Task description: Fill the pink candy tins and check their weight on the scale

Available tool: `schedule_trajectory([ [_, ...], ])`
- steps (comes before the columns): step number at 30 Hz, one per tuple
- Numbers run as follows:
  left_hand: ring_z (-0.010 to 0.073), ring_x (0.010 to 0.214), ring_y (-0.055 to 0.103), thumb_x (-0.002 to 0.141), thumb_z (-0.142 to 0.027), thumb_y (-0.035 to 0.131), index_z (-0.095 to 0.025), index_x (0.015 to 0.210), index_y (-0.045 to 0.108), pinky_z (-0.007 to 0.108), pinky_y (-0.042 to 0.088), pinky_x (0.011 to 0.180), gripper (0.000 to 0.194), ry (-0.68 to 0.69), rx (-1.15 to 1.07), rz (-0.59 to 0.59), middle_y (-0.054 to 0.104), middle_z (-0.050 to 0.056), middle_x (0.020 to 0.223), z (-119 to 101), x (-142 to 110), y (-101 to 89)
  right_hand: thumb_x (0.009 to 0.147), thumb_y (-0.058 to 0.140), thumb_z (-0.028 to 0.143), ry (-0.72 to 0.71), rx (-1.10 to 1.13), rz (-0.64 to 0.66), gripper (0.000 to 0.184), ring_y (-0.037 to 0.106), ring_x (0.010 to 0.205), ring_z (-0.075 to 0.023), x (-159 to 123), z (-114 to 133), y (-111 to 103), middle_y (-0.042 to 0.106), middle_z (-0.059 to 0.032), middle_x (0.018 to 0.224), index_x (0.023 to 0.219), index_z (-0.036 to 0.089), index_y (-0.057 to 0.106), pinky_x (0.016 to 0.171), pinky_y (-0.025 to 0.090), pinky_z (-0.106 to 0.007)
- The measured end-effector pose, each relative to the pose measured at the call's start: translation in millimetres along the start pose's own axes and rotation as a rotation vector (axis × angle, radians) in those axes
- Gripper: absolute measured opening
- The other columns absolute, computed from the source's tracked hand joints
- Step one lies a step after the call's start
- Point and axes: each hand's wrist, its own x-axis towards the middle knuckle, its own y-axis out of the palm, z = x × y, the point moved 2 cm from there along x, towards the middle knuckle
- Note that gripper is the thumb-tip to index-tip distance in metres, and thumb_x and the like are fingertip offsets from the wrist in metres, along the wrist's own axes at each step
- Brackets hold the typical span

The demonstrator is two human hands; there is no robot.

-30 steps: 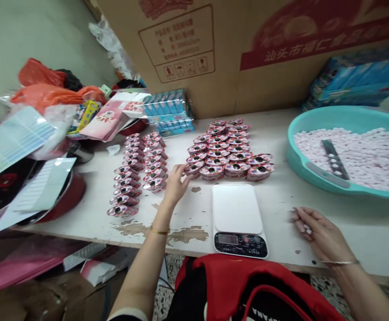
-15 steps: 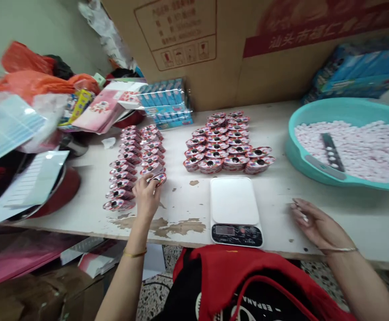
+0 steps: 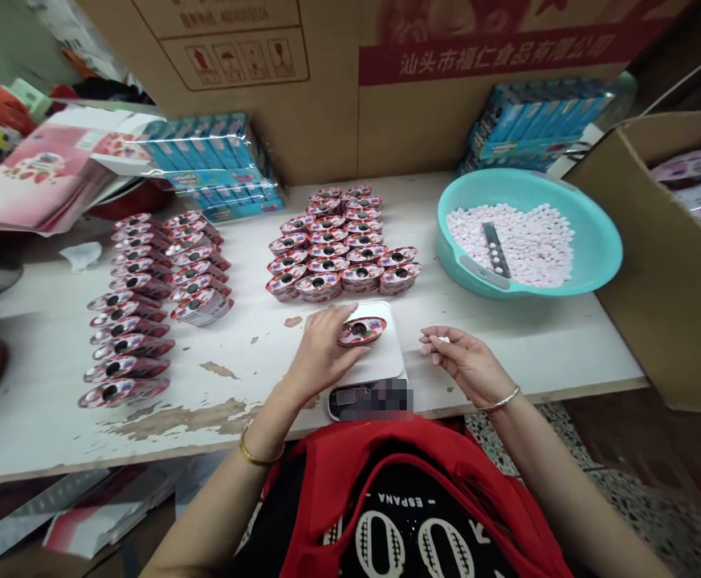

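My left hand [image 3: 319, 349] has its fingers and thumb round the left end of a red and pink printed pouch [image 3: 371, 331] with a dark round opening on top. That pouch is over the white plate of a kitchen scale [image 3: 386, 365]; whether its base bears on the plate is hidden. Right of the scale, my right hand [image 3: 462, 361] pinches small white candies [image 3: 442, 340] between thumb and fingers. Beyond it sits a turquoise basin [image 3: 597, 265] with many pale pink-white candies [image 3: 536, 241] and a dark strip with holes [image 3: 495, 250].
Rows of similar pouches stand at the left [image 3: 124, 345] and behind the scale [image 3: 326, 249]. Wrapped blue boxes [image 3: 211, 160] and a big carton [image 3: 326, 120] line the back. An open cardboard box [image 3: 657, 297] is at the right, past the table edge [image 3: 615, 384].
My left hand has brought the pouch from the left rows rightward to the scale. My right hand has come nearer the scale, still pinching candies. The view has shifted right.
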Motion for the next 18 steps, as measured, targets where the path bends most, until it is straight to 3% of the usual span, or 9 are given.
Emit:
schedule_trajectory([
  [2,0.0250,0.117,0.056,0.083,-0.044,0.067,-0.021,0.134,0.045,0.042,0.044,0.099,0.059,-0.081,-0.016,-0.070,0.060,0.013,0.126,10.2,-11.2,-10.4,0.061,0.087,0.034,-0.027,-0.074,0.014,0.035,0.059,0.062,-0.0090,-1.5,4.9,0.9,0.068,-0.0063,0.079,0.086,0.014,0.073,0.052,0.047,-0.019],
  [5,0.0212,0.108,0.060,0.089,-0.040,0.059,-0.020,0.126,0.052,0.038,0.047,0.093,0.043,-0.260,-0.028,-0.187,0.064,0.010,0.116,30.3,-39.5,-22.5,0.062,0.086,0.037,-0.029,-0.169,0.045,0.037,0.057,0.061,-0.0093,-2.9,10.2,2.8,0.069,-0.0061,0.078,0.088,0.015,0.072,0.050,0.042,-0.020],
  [9,0.0195,0.098,0.062,0.091,-0.036,0.054,-0.018,0.113,0.058,0.036,0.049,0.088,0.029,-0.424,0.035,-0.197,0.065,0.008,0.103,51.6,-89.3,-20.0,0.066,0.083,0.038,-0.071,-0.360,0.103,0.034,0.051,0.056,-0.0085,-5.2,19.9,10.5,0.067,-0.0037,0.069,0.089,0.015,0.072,0.053,0.041,-0.023],
  [13,0.0233,0.105,0.059,0.089,-0.034,0.054,-0.019,0.116,0.058,0.041,0.047,0.092,0.031,-0.459,0.125,-0.131,0.063,0.011,0.109,54.1,-126.0,-6.8,0.073,0.078,0.038,-0.151,-0.518,0.183,0.029,0.052,0.053,-0.0100,-9.2,37.8,31.3,0.065,-0.0026,0.063,0.090,0.015,0.071,0.054,0.043,-0.026],
  [18,0.0248,0.109,0.057,0.089,-0.032,0.055,-0.020,0.115,0.060,0.042,0.043,0.094,0.029,-0.442,0.200,-0.113,0.061,0.012,0.115,49.6,-136.0,1.4,0.082,0.071,0.030,-0.354,-0.750,0.299,0.014,0.055,0.059,-0.0112,-9.1,57.2,70.9,0.064,-0.0014,0.070,0.089,0.018,0.071,0.059,0.044,-0.027],
])
